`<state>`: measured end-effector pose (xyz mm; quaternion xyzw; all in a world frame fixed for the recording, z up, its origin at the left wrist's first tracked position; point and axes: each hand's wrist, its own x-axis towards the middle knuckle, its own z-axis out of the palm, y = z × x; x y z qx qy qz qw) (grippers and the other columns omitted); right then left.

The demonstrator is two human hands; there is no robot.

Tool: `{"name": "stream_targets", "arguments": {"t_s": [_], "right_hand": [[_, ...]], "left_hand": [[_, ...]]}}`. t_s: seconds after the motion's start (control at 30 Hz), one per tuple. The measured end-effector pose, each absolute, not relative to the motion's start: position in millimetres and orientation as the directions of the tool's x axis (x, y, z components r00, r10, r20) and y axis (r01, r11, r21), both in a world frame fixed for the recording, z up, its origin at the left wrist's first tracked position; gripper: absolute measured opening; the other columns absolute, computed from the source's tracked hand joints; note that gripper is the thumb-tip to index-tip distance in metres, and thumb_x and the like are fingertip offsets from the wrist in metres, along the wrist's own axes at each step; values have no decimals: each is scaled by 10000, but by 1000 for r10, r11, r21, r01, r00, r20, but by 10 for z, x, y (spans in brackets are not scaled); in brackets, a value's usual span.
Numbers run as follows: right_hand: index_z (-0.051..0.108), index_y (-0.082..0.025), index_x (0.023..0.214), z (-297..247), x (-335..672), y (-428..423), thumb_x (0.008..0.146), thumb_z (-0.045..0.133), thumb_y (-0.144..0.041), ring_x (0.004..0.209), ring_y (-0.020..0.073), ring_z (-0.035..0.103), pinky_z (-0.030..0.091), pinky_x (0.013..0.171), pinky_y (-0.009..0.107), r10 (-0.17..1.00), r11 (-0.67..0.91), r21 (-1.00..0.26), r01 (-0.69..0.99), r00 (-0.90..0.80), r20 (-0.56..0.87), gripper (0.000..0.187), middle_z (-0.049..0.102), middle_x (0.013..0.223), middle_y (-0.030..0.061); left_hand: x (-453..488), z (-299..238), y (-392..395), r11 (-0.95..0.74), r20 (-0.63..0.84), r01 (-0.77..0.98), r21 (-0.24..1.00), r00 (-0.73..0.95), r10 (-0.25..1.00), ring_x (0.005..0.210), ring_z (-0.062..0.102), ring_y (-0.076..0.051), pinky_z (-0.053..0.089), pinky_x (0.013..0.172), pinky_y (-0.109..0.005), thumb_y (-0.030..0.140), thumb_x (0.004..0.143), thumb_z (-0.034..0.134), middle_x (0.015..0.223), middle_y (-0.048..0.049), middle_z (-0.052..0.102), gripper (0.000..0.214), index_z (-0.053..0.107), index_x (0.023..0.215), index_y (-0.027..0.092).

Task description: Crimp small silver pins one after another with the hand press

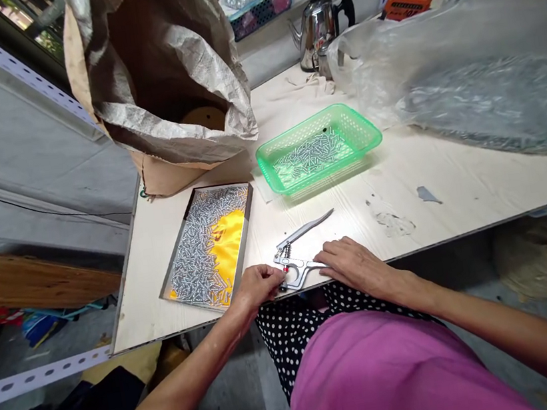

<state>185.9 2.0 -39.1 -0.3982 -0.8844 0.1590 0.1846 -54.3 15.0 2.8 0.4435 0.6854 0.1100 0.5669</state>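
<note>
Hand pliers (306,264) with silver-grey handles, a coil spring and a small red part at the jaw lie at the table's front edge, their handles spread apart. My right hand (356,262) is closed over the end of the lower handle; the upper handle stands free of it. At the jaw, my left hand (262,283) has thumb and fingers pinched together, and whatever is between them is too small to make out. Left of the pliers is a shallow tray (250,218) with a yellow bottom, holding many small silvery metal pieces.
Behind the pliers stands a green plastic basket (370,135) with similar metal pieces. A large open sack (168,138) rises at the back left. On the right sits a bulging clear plastic bag (485,90). Farther back are a steel kettle (316,31) and an orange box (408,0).
</note>
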Motion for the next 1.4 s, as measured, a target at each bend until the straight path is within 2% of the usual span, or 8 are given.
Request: {"name": "stream_targets", "arguments": {"t_s": [0.53, 0.73, 0.8, 0.87, 0.97, 1.03, 1.2, 1.4], "right_hand": [[600, -176, 902, -353, 1842, 2, 960, 528, -203, 785, 180, 537, 341, 725, 313, 773, 625, -377, 684, -607, 182, 96, 602, 871, 56], [618, -178, 940, -282, 1884, 40, 946, 562, -275, 817, 193, 544, 394, 743, 327, 775, 602, -469, 646, -614, 149, 112, 595, 914, 64], [615, -184, 1063, -253, 1911, 99, 936, 575, -356, 923, 224, 553, 430, 793, 358, 790, 588, -496, 639, -585, 184, 218, 604, 1038, 98], [549, -169, 1246, -244, 1934, 182, 900, 602, -464, 1115, 295, 516, 437, 892, 438, 801, 588, -462, 664, -557, 217, 458, 557, 1249, 163], [385, -132, 1425, -282, 1948, 320, 800, 652, -615, 1366, 406, 308, 320, 1046, 594, 794, 603, -369, 708, -575, 195, 834, 369, 1482, 240], [336, -140, 1458, -321, 1944, 399, 735, 693, -652, 1417, 431, 214, 238, 1083, 653, 776, 622, -334, 708, -615, 141, 956, 311, 1525, 246], [326, -154, 1469, -330, 1928, 536, 671, 727, -671, 1414, 432, 237, 187, 1099, 674, 742, 650, -319, 690, -666, 73, 1032, 370, 1498, 232], [353, -106, 1437, -273, 1906, 614, 706, 681, -677, 1338, 428, 345, 318, 1039, 616, 745, 647, -324, 690, -663, 75, 984, 432, 1429, 252]], "left_hand": [[-537, 87, 291, 529, -761, 672, 518, 80, 644, 398, 434, -77, 380, 429, -209, 355, 709, 710, 450, 52, 505, 268, 588, 587, 150], [-516, 95, 259, 558, -775, 657, 507, 64, 629, 378, 409, -62, 371, 406, -190, 348, 728, 715, 429, 68, 476, 273, 579, 603, 147], [-510, 111, 253, 590, -794, 648, 482, 38, 607, 379, 436, -64, 376, 404, -183, 325, 736, 717, 437, 64, 499, 238, 593, 646, 144], [-506, 128, 241, 621, -809, 632, 462, 13, 588, 382, 456, -66, 387, 406, -177, 301, 745, 718, 441, 63, 510, 207, 601, 685, 141], [-508, 142, 214, 644, -808, 605, 468, 0, 589, 388, 468, -65, 400, 407, -171, 293, 744, 732, 439, 59, 513, 209, 601, 697, 137], [-510, 141, 194, 651, -801, 581, 488, 2, 599, 390, 470, -63, 403, 405, -169, 315, 728, 754, 446, 58, 517, 237, 604, 697, 135], [-510, 123, 151, 681, -794, 529, 506, -24, 608, 378, 473, -56, 420, 402, -170, 337, 717, 777, 459, 69, 518, 264, 617, 740, 129], [-499, 125, 125, 689, -785, 513, 512, -47, 618, 378, 481, -55, 424, 391, -161, 274, 768, 732, 464, 68, 526, 192, 616, 763, 121]]}}
